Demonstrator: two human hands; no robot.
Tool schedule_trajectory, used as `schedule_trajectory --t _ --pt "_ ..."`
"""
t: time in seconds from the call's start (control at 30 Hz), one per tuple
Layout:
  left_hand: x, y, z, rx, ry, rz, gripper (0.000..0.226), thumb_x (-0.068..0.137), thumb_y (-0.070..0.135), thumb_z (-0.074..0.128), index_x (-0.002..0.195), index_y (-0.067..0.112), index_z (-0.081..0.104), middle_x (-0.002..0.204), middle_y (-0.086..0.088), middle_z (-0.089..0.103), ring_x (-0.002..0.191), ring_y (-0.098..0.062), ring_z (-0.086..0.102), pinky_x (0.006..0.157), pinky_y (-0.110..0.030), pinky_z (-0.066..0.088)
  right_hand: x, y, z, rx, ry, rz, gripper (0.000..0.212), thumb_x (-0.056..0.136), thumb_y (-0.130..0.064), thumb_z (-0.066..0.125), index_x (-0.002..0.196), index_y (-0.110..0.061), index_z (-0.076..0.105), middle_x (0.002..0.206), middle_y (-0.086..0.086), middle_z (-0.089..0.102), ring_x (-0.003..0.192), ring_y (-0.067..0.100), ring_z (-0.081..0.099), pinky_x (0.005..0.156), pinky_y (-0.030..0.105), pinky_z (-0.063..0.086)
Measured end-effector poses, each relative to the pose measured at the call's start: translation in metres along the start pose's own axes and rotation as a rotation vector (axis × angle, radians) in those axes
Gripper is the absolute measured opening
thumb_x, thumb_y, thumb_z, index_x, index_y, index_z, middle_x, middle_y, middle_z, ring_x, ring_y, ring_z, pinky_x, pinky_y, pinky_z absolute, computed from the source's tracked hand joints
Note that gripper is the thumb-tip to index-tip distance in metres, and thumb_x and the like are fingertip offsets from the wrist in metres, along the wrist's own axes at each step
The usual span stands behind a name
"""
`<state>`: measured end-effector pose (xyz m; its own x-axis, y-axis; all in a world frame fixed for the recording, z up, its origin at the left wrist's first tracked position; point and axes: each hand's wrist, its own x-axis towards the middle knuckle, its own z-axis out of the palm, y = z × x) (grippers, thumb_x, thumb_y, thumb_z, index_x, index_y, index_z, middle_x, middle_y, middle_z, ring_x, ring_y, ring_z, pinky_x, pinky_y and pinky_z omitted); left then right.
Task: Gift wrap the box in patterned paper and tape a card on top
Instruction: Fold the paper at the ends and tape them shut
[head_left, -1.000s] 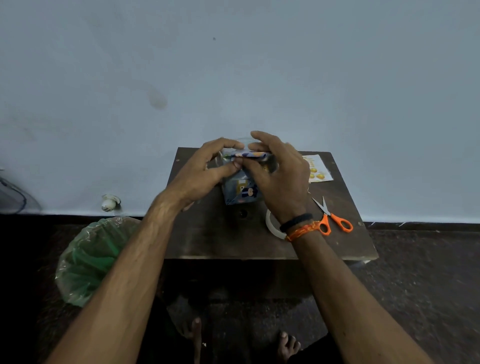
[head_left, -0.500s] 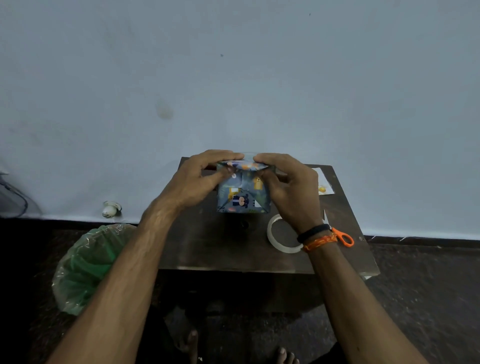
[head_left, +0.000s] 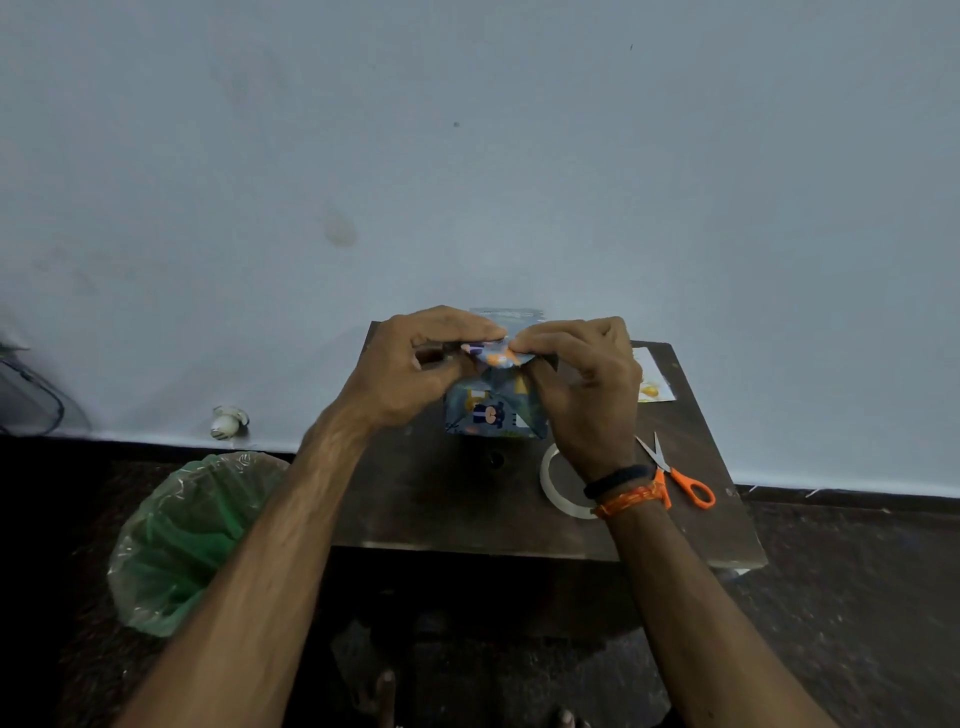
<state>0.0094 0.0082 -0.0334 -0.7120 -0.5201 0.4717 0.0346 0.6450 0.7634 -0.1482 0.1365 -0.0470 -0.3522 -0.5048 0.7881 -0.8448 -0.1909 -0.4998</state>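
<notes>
1. Pinching a folded flap of patterned paper (head_left: 496, 357) at the top of the box (head_left: 493, 413), both hands met above a small dark table (head_left: 447, 499).
2. The left hand (head_left: 415, 371) had its fingers curled over the flap from the left, thumb tucked beneath.
3. The right hand (head_left: 584, 384) gripped the same flap from the right, fingertips touching those of the left.
4. The box, already covered in blue cartoon-print paper, stood on the table between and just below the two hands.
5. A ring of clear tape (head_left: 558, 486) lay under the right wrist, with orange-handled scissors (head_left: 678, 475) just to its right.
6. A card (head_left: 652, 382) with yellow marks lay beyond the right hand, partly hidden.
7. A green-lined bin (head_left: 187, 540) stood on the floor left of the left forearm.
</notes>
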Motion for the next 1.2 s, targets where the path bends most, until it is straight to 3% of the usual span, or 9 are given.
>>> schedule_trajectory --t 0.13,0.2,0.3,0.5,0.67,0.83,1.0,1.13,1.2 --pt "-0.003 0.005 0.003 -0.126 -0.067 -0.072 0.050 0.084 0.021 0.079 0.131 0.018 0.064 0.130 0.000 0.064 0.121 -0.022 0.062 0.098 -0.047 0.056 0.007 -0.004 -0.001 0.247 0.014 0.147 0.011 0.083 -0.011 0.078 0.094 -0.013 0.078 0.102 -0.001 0.076 0.111 0.021 0.064 0.097 0.035 0.049" --pt "-0.004 0.009 0.004 -0.173 -0.064 -0.142 0.058 0.082 0.029 0.081 0.133 0.018 0.057 0.129 0.001 0.063 0.117 -0.024 0.065 0.095 -0.051 0.057 0.011 -0.009 -0.004 0.402 0.002 0.283 0.012 0.083 -0.005 0.079 0.095 -0.010 0.077 0.096 0.003 0.076 0.101 0.018 0.070 0.089 0.041 0.057" --pt "-0.005 0.019 0.005 -0.350 -0.056 -0.183 0.068 0.079 0.030 0.080 0.136 0.016 0.047 0.125 0.001 0.062 0.113 -0.025 0.066 0.088 -0.046 0.060 0.016 -0.017 -0.006 0.619 0.049 0.454 0.009 0.084 0.000 0.079 0.091 -0.004 0.074 0.083 0.002 0.073 0.079 0.014 0.069 0.071 0.033 0.056" --pt "-0.008 0.032 0.006 -0.487 -0.224 -0.134 0.117 0.058 0.041 0.096 0.149 0.029 0.023 0.147 0.005 0.041 0.133 -0.018 0.053 0.093 -0.033 0.056 0.016 -0.011 -0.004 0.719 0.089 0.676 0.012 0.086 -0.006 0.079 0.093 0.001 0.072 0.093 0.022 0.075 0.084 0.032 0.072 0.076 0.048 0.061" --pt "-0.010 0.029 0.006 -0.370 -0.222 -0.158 0.097 0.059 0.001 0.093 0.131 0.015 0.030 0.134 -0.004 0.046 0.119 -0.024 0.064 0.080 -0.035 0.061 0.020 -0.009 -0.007 0.709 -0.018 0.698 0.011 0.085 -0.003 0.078 0.093 -0.001 0.072 0.090 0.019 0.076 0.080 0.030 0.072 0.072 0.044 0.062" --pt "-0.012 0.026 0.004 -0.305 -0.184 -0.136 0.083 0.059 0.005 0.096 0.121 0.008 0.041 0.130 -0.006 0.050 0.114 -0.024 0.066 0.076 -0.038 0.063 0.025 -0.008 -0.009 0.713 -0.214 0.727 0.018 0.086 0.000 0.076 0.104 -0.002 0.077 0.096 0.019 0.077 0.086 0.038 0.075 0.077 0.052 0.063" --pt "-0.012 0.020 0.002 -0.335 -0.159 -0.147 0.072 0.065 0.031 0.091 0.122 0.008 0.054 0.131 -0.007 0.051 0.116 -0.026 0.064 0.084 -0.040 0.061 0.032 -0.007 -0.012 0.644 -0.256 0.678 0.020 0.083 0.000 0.079 0.103 -0.001 0.078 0.094 0.017 0.078 0.087 0.038 0.075 0.078 0.057 0.061" --pt "-0.004 0.019 0.006 -0.344 0.064 -0.178 0.041 0.079 0.038 0.081 0.096 0.009 0.056 0.104 -0.024 0.063 0.094 -0.044 0.066 0.073 -0.058 0.057 0.031 -0.005 -0.013 0.552 -0.287 0.600 0.013 0.083 -0.006 0.081 0.095 -0.010 0.080 0.092 0.011 0.079 0.085 0.033 0.076 0.077 0.058 0.061" --pt "0.003 0.019 0.007 -0.286 0.137 -0.195 0.045 0.076 0.030 0.087 0.096 0.012 0.051 0.097 -0.017 0.070 0.088 -0.043 0.068 0.073 -0.062 0.057 0.030 -0.005 -0.012 0.510 -0.294 0.578 0.011 0.083 -0.012 0.082 0.093 -0.015 0.080 0.090 0.006 0.079 0.084 0.028 0.076 0.076 0.057 0.061"
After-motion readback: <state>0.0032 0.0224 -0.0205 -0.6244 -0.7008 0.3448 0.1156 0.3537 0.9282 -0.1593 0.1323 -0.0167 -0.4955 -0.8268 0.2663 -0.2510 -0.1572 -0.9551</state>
